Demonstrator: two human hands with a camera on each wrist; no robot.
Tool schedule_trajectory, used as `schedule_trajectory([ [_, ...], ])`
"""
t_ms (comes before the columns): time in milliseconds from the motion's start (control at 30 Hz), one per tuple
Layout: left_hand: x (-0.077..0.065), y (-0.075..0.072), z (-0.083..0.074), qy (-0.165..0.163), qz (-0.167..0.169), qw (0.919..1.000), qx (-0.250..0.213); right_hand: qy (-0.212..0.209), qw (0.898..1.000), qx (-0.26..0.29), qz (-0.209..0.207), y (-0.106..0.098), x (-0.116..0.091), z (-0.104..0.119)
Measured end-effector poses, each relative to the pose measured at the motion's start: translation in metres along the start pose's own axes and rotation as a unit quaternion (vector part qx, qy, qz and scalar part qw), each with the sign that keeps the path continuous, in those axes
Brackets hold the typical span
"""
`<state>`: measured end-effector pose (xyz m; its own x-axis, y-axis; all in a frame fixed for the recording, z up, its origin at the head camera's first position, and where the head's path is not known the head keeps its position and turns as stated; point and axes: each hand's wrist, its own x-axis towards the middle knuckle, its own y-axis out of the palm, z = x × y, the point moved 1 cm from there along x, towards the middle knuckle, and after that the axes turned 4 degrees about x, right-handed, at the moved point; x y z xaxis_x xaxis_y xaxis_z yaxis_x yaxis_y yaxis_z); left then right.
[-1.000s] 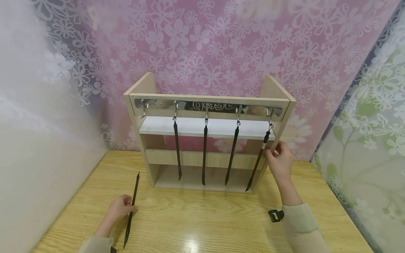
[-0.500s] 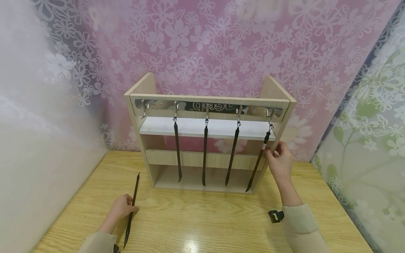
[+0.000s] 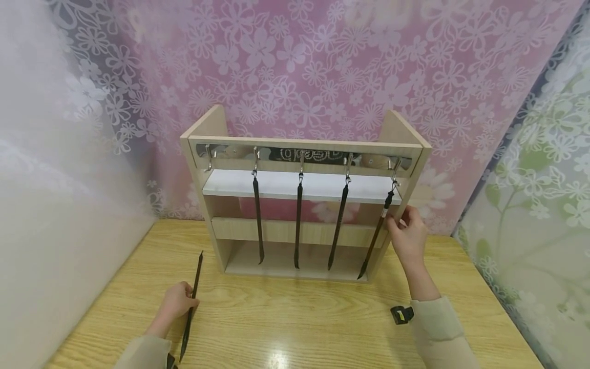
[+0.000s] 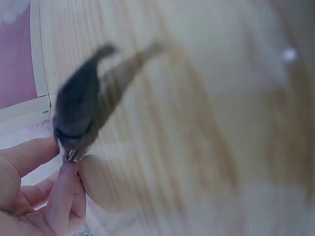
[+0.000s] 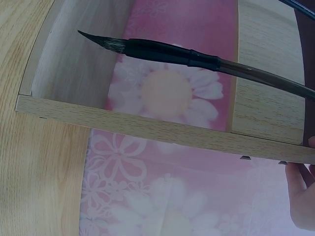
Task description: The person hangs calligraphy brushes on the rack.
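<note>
My left hand (image 3: 177, 301) pinches a dark writing brush (image 3: 186, 335) around the middle of its shaft, low over the table at the left. In the left wrist view the brush's tip end (image 4: 76, 103) points away past the thumb and fingers, its shadow beside it. The right hand (image 3: 409, 238) grips the right side panel (image 3: 402, 207) of a small wooden rack, fingers partly behind it. Several brushes hang by loops from the rack's metal hooks; the rightmost brush (image 3: 377, 236) is beside the right thumb. That brush's pointed bristles (image 5: 115, 45) show large in the right wrist view.
The hook strip (image 3: 313, 155) runs along the rack's top front, and its leftmost hook (image 3: 208, 158) bears no brush. A white shelf (image 3: 276, 183) lies below it. The rack stands on a wood-grain table (image 3: 286, 318) before a pink flowered backdrop (image 3: 295, 66).
The left sleeve and wrist have edged slightly to the right and away, the hand still on its brush. The right hand and rack stay where they were.
</note>
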<state>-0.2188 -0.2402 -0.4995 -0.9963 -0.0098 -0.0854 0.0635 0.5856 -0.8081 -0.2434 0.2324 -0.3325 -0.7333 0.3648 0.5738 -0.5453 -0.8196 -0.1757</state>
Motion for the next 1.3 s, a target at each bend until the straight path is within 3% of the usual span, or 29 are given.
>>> schedule_trajectory([
  [133,0.001,-0.002,0.0,-0.002,-0.004,1.0,0.002,0.008,1.0,0.0,0.005,0.001,0.002,-0.004],
  [400,0.003,-0.003,-0.001,-0.002,-0.01,0.9999,0.009,0.01,1.0,0.004,0.008,0.002,0.012,-0.033],
  [867,-0.002,-0.004,0.002,-0.013,-0.004,0.9996,-0.026,-0.002,1.0,-0.009,0.008,0.001,0.01,-0.033],
  [1300,-0.009,-0.013,-0.01,0.001,-0.072,0.9949,-0.071,0.0,1.0,-0.004,0.006,0.0,0.008,-0.026],
])
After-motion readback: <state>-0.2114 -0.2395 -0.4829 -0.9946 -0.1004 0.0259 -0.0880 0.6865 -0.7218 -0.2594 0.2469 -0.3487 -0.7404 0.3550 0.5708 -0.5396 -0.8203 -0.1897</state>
